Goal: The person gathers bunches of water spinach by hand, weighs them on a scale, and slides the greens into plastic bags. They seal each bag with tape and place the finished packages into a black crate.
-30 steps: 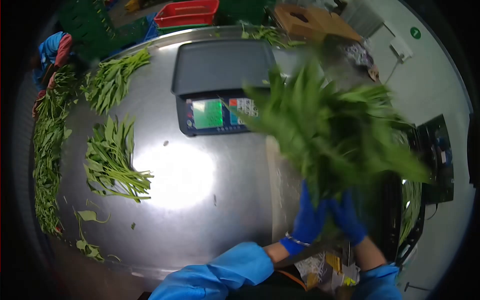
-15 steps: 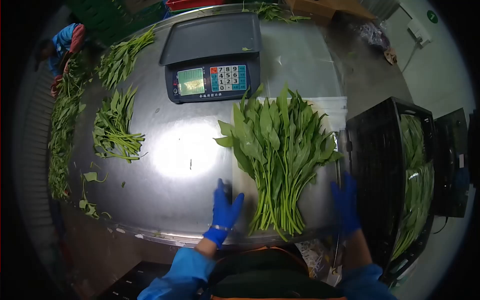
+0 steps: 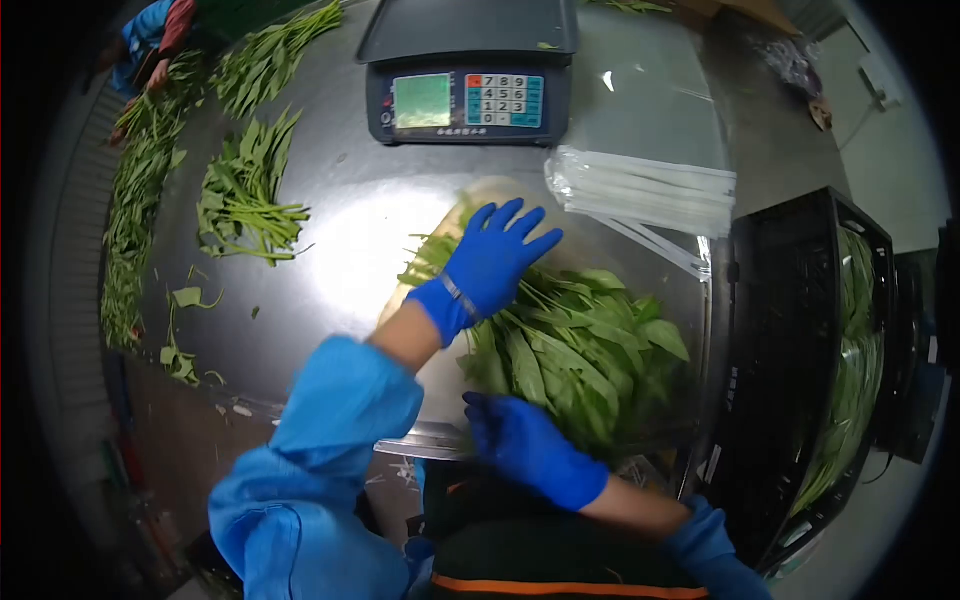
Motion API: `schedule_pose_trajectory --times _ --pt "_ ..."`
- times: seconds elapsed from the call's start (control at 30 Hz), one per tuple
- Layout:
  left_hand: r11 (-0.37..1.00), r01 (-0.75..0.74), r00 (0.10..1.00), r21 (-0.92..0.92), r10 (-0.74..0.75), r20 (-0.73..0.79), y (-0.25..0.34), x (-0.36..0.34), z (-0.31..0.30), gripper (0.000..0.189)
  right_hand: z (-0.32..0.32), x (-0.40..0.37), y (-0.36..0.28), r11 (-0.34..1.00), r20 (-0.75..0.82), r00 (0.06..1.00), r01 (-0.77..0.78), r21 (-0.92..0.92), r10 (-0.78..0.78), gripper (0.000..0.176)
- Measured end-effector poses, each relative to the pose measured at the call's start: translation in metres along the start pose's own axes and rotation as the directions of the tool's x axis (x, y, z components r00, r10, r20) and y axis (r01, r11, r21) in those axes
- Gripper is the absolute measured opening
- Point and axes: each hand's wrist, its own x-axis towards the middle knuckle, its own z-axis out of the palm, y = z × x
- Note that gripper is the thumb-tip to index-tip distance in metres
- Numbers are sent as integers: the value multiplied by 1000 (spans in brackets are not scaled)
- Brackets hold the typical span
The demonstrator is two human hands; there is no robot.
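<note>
A bunch of long-leaved greens (image 3: 590, 350) lies turned on the metal table, leaves toward the lower right and stems toward the upper left. My left hand (image 3: 490, 262), in a blue glove, rests over the stems with its fingers spread. Beside the leaves at the near edge is my right hand (image 3: 535, 450), also gloved in blue, somewhat blurred, fingers stretched to the left. A pale flat sheet (image 3: 430, 385) shows partly under the bunch.
A digital scale (image 3: 470, 100) stands at the back, with clear plastic bags (image 3: 645, 188) to its right. Smaller bunches of greens (image 3: 250, 190) lie left. A black crate (image 3: 790, 400) holding packed greens stands right. Another person's hand (image 3: 158, 75) is at a greens pile far left.
The bunch has swung round, its leaves going from pointing away to pointing lower right. My left hand has moved up onto the stems; my right hand has come left to the leaves.
</note>
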Motion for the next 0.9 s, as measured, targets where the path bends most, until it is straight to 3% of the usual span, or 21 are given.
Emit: schedule_pose_trajectory --times 0.03,0.07,0.1,0.13,0.17,0.2,0.23,0.27,0.3,0.33,0.37,0.4,0.43,0.5,0.53,0.6,0.63,0.7,0.73,0.77,0.9 --pt "985 154 980 -74 -162 -115 6 -17 -13 49 7 -15 -19 968 -5 977 -209 141 212 29" --pt "942 291 921 -166 -323 -220 13 -37 -21 49 26 -40 -44 972 52 992 -103 -213 117 27" --pt "854 383 793 -352 -499 -349 17 -72 -13 48 24 -52 -73 962 89 986 -112 -251 138 26" --pt "731 421 615 -537 -665 -424 25 -112 -6 48 29 -63 -105 832 6 997 62 -551 -71 26" --pt "540 634 415 -553 -841 -346 46 -141 -23 46 17 -61 -129 570 178 890 410 -712 -419 26" --pt "344 704 212 -621 -937 -277 56 -180 -13 46 12 -52 -162 339 219 766 496 -799 -604 27" --pt "236 667 87 -707 -967 -240 69 -211 5 48 9 -37 -188 232 107 657 408 -883 -746 31" --pt "-151 474 -61 -867 -988 139 79 -229 17 50 -8 -12 -213 15 198 624 318 -948 -756 35" --pt "-520 207 -97 -829 -854 512 85 -246 32 52 -25 15 -226 -209 298 595 216 -954 -746 40" --pt "-638 324 410 -699 -571 711 71 -281 67 49 -35 33 -226 -222 315 597 226 -948 -738 40" --pt "-845 -74 407 -529 -510 758 84 -246 52 38 -39 49 -226 -275 188 763 14 -961 -618 44" --pt "-889 -63 334 -453 -446 830 89 -209 38 32 -42 63 -226 -364 9 874 -193 -911 -487 49" --pt "-885 -114 447 -451 -451 773 88 -214 65 30 -32 64 -224 -370 3 878 -198 -908 -478 49" --pt "-894 -47 552 -446 -396 734 81 -166 34 37 -3 60 -215 -62 -155 966 -171 -983 -207 57" --pt "-877 -15 555 -481 -407 725 80 -141 27 45 -1 60 -205 -68 -162 965 -179 -981 -206 57" --pt "-792 58 522 -607 -494 695 77 -106 50 53 6 50 -185 -320 45 922 -87 -943 -384 59" --pt "-762 63 454 -645 -553 698 75 -88 61 51 11 44 -176 -339 61 920 -82 -937 -388 59" --pt "-721 69 392 -690 -616 683 71 -68 69 49 15 27 -153 -290 163 970 107 -951 -177 71" --pt "-751 10 327 -660 -621 712 72 -63 71 54 14 21 -137 -516 259 947 129 -847 -189 76" --pt "-777 -46 265 -628 -615 742 74 -58 71 60 15 17 -122 -709 350 918 122 -695 -185 81" --pt "-790 134 310 -598 -540 782 73 -48 43 50 25 13 -114 -879 282 906 -167 -446 -315 87"
